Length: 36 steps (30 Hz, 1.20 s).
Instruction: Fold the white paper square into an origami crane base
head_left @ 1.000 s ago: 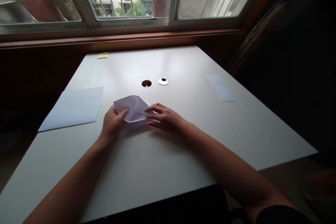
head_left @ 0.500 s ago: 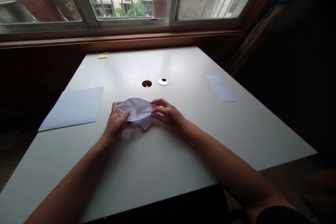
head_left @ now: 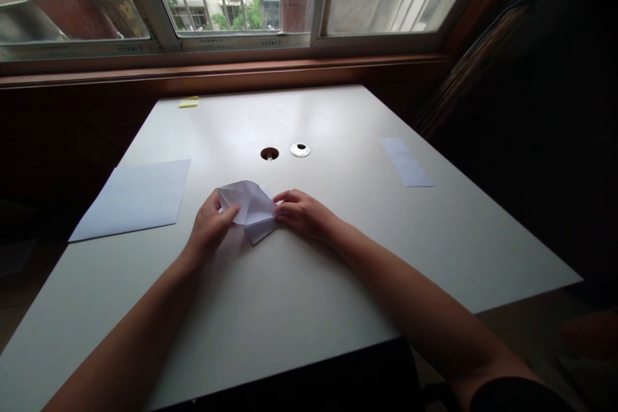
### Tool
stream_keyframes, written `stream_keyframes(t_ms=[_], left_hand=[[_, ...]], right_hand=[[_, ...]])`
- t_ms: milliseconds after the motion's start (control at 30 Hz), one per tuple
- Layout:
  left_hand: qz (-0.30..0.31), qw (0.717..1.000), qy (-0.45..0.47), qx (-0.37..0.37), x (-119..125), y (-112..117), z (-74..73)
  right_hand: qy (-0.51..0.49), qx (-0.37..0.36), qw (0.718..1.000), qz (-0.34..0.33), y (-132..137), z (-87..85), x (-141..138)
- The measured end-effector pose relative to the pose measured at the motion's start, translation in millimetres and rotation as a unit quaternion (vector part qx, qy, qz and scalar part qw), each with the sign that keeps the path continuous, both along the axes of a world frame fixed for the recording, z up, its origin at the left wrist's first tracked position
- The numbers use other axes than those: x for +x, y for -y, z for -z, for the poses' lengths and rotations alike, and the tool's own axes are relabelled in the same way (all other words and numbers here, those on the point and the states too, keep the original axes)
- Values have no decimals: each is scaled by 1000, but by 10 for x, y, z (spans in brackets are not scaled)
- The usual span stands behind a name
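Between my two hands is a folded sheet of white paper (head_left: 251,208), partly opened out, with creases across it and a flap pointing down toward the near side. My left hand (head_left: 212,222) grips its left side, the thumb lying on the inner face and the other fingers behind. On the right, my right hand (head_left: 302,212) pinches the paper's right corner; its fingertips partly cover that corner. The paper is held at or just above the white table (head_left: 299,296).
A larger stack or sheet of white paper (head_left: 138,196) lies at the table's left edge. To the right is a narrow paper strip (head_left: 406,162). Farther back are a cable hole (head_left: 269,154), its round cover (head_left: 300,150) and yellow sticky notes (head_left: 188,102), below a window.
The paper has tilted and its lower flap has shifted left. My right hand has moved slightly left and its fingers have closed more tightly at the corner.
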State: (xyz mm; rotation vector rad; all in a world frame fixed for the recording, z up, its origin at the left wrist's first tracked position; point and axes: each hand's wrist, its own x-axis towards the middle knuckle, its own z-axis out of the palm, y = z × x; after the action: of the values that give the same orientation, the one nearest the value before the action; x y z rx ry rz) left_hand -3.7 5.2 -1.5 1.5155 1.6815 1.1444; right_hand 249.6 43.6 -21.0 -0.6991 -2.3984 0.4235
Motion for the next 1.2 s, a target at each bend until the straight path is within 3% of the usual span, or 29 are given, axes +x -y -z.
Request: stream_keyframes(t_ms=[67,233,400,533,733,900,1033,1200], left_hand=[[13,999,-30,-17,-4,12,-56],[-27,988,-147,-45,13,44,-180],[-51,995,-70,-48,-34,29,-144],[-13,999,-32,-23,-109,-9,-132],[58,988,-146,8,-164,-84,-252],[75,951,-296,46,-150,-134,-426],[96,900,-425,25,-104,-298,-611],[163,865,-471,-55,158,-634,-741]], right_hand=[[9,6,1000,-3,10,-19,-9],[15,11,1000,-8,30,-40,-24],[2,-5,1000,-5,41,-25,-13],[13,13,1000,-9,36,-13,-4],[25,34,999,-24,30,-37,3],[39,36,998,-25,47,-83,7],[47,33,998,-25,62,-99,7],[47,39,998,-20,75,-89,14]])
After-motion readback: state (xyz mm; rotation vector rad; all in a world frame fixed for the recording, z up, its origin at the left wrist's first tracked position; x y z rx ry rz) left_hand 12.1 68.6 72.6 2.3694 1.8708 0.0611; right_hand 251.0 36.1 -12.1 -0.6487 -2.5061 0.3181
